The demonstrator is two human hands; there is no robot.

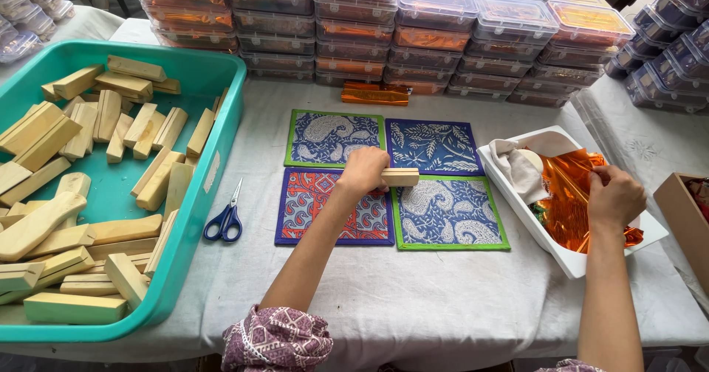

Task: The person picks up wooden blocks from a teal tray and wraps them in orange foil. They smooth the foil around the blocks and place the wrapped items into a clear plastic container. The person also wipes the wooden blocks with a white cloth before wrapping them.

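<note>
Nearest us, our left hand (362, 171) grips a pale rectangular wooden block (399, 177) above four patterned square cloth mats (450, 213); our right hand (614, 197) pinches crinkled orange foil sheet (569, 198) in the white plastic tray (572, 265).

Setting: small craft packing workshop. Evidence: cloth-covered table (413, 298); teal tub (214, 158) full of cut wooden blocks (88, 121); stacked clear lidded boxes (436, 32) along the back; four printed fabric squares (391, 180); blue-handled scissors (227, 215); white tray (561, 257) holding orange foil sheets (572, 209).
</note>
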